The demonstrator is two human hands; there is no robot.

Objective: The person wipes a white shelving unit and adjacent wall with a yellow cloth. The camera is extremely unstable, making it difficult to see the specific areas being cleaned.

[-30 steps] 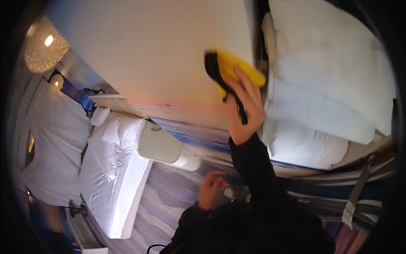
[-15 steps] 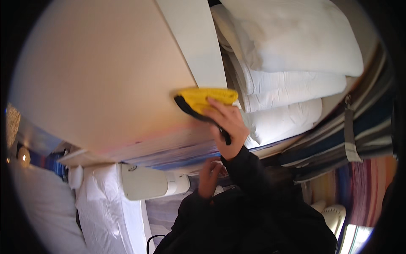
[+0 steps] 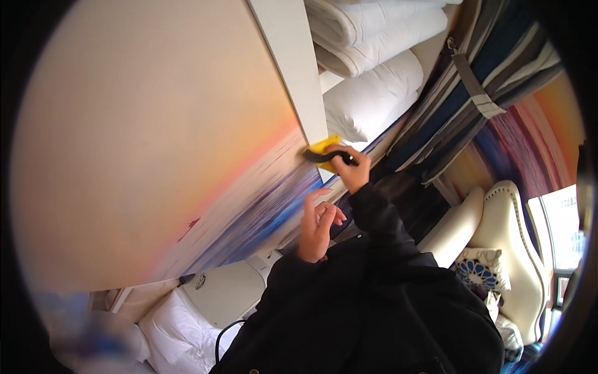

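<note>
Head view: right hand [image 3: 355, 172] grips yellow cloth [image 3: 325, 146], its length pointing leftward (left hand [image 3: 316, 227] loosely curled, empty).

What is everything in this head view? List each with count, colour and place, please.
hand tool: one, yellow and black, centre
panel: one, white, upper centre
seascape mural: one, orange, pink and blue, left
folded bedding: several layers, white, top
pillow: at least one, white, below the bedding
curtain: one, striped blue and grey, upper right
tieback: one, grey, around the curtain
armchair: one, cream, right
cushion: one, patterned blue and white, on the armchair
window: one, bright, far right
bed linen: count unclear, white, lower left
jacket: one, black, bottom centre
left hand: one, centre, empty
right hand: one, centre, gripping the hand tool
</note>
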